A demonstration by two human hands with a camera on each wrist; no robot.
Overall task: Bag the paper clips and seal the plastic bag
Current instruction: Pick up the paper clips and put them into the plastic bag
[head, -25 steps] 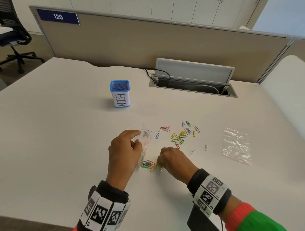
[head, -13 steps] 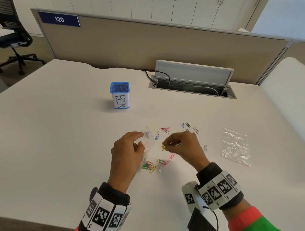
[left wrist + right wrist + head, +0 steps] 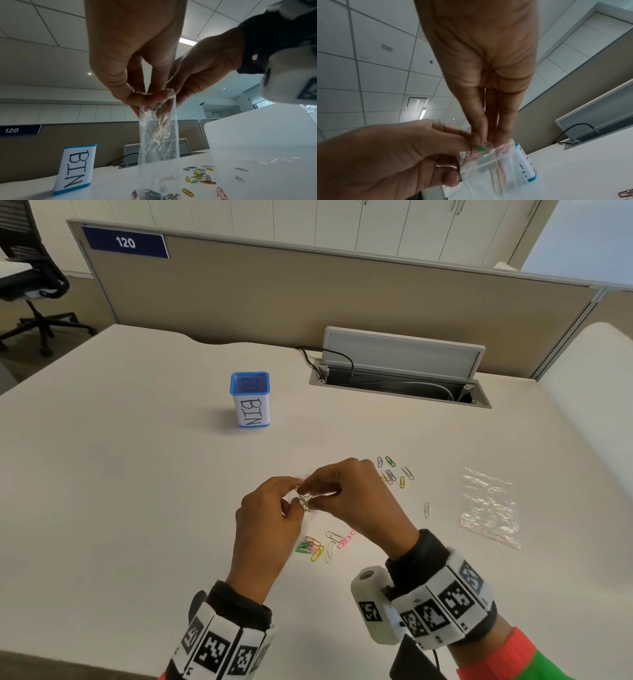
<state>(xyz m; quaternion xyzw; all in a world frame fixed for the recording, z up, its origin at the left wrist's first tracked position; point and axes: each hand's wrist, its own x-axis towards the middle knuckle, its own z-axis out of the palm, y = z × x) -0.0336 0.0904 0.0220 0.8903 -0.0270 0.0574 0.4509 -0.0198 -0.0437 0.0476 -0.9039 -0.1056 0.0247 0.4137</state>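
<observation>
My left hand [image 3: 270,508] pinches the top edge of a small clear plastic bag [image 3: 158,136] and holds it upright above the table, mouth up. My right hand [image 3: 342,491] pinches a few paper clips [image 3: 485,145] at the bag's mouth [image 3: 488,155], fingertips pointing down into it. Several clips lie at the bag's bottom [image 3: 150,194]. Loose coloured paper clips [image 3: 325,546] lie on the table under my hands, and more clips [image 3: 394,472] lie to the right.
A second clear bag [image 3: 489,505] lies flat at the right. A blue-rimmed container labelled BIN [image 3: 251,400] stands behind my hands. An open cable hatch [image 3: 400,374] sits at the table's back, against a beige partition [image 3: 308,292].
My right hand picked clips off the table near the front, lifted them, and moved left to the bag's mouth. My left hand kept holding the bag upright.
</observation>
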